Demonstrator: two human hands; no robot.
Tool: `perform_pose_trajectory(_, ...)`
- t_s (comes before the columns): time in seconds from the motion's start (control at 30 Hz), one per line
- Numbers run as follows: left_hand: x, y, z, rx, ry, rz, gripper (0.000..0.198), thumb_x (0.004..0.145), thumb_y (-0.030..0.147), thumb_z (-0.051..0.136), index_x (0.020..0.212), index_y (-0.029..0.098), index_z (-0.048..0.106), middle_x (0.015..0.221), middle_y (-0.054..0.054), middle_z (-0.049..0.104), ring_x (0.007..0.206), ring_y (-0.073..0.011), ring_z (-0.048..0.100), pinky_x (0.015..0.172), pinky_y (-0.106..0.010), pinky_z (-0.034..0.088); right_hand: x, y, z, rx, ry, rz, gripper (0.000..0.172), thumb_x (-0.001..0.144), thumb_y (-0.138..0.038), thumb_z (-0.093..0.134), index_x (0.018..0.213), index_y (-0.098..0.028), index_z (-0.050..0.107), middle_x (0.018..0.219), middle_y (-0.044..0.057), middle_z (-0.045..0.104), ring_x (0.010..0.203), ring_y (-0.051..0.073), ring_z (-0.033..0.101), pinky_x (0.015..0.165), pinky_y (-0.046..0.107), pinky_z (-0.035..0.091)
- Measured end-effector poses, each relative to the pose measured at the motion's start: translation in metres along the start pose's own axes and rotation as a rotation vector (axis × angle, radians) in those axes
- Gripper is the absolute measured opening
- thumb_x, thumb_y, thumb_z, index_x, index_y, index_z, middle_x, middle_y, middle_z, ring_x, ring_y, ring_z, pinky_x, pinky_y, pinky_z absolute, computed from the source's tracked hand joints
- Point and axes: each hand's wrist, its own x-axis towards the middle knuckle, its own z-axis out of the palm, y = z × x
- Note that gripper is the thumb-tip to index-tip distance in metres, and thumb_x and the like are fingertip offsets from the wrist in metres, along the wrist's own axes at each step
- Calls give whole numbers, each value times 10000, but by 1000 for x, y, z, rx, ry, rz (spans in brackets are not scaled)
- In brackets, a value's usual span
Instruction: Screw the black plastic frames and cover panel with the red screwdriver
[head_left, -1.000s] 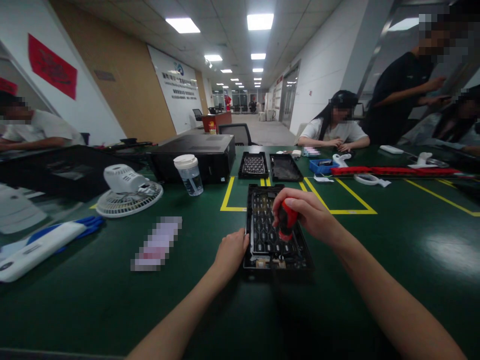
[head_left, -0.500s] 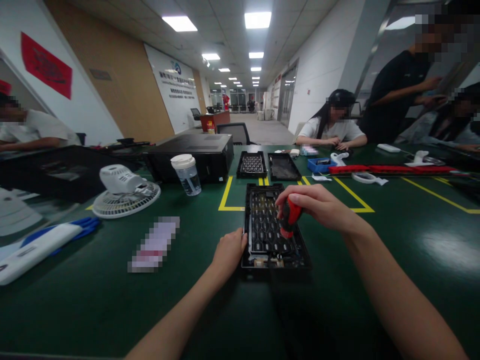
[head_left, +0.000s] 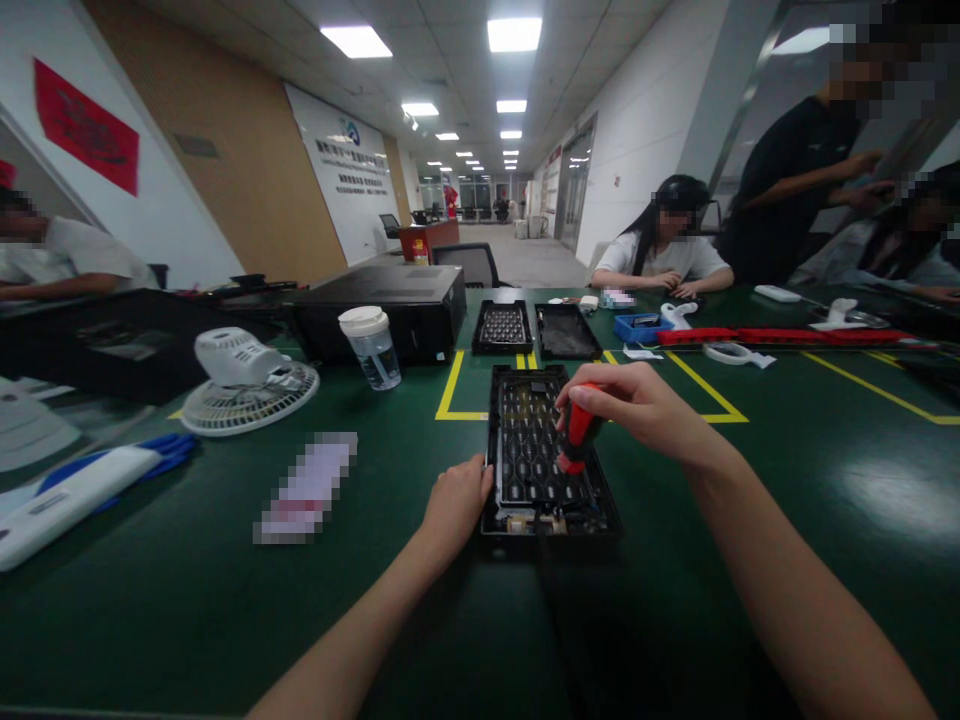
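A black rectangular casing [head_left: 555,522] lies in front of me, with a dark panel [head_left: 531,460] covered in rows of small oval cells inside it. My left hand [head_left: 456,500] holds the casing's left edge near its lower part, thumb along the rim and the other fingertips hidden. In my right hand [head_left: 626,400] is a red and black screwdriver [head_left: 579,432], held almost upright over the right side of the panel. Its tip is too dark to make out. At the casing's near end, a pale part and some wires [head_left: 536,524] show.
Beyond the casing are two more black trays [head_left: 502,330] [head_left: 566,332]. A cup [head_left: 371,345], a white fan [head_left: 251,385] and a large black box [head_left: 382,310] stand to the left. Towards the right are a blue bin [head_left: 641,327] and a seated person [head_left: 664,255].
The screwdriver's handle has turned within my right fingers, showing more red, and the fingers have shifted slightly. My left hand stays on the casing's edge.
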Motion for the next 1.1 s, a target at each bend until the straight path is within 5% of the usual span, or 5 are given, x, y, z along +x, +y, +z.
perform_pose_trajectory(0.27,-2,3,-3,62,-27,-57,325,906,371,283,1020,217,545,875,-54,663,808,-185,636,691,-268,449,3,0,7,-157,139,-18,336,840,-408,472,727,-122,607,610,12,553,516,91,441,473,234,279)
perform_pose_trajectory(1.1,-3,4,-5,100,-37,-85,342,905,388,267,1034,235,544,873,-54,666,793,-181,637,685,-272,455,10,7,30,-341,445,-95,361,821,-374,495,555,-176,352,544,-40,335,527,97,340,530,246,247)
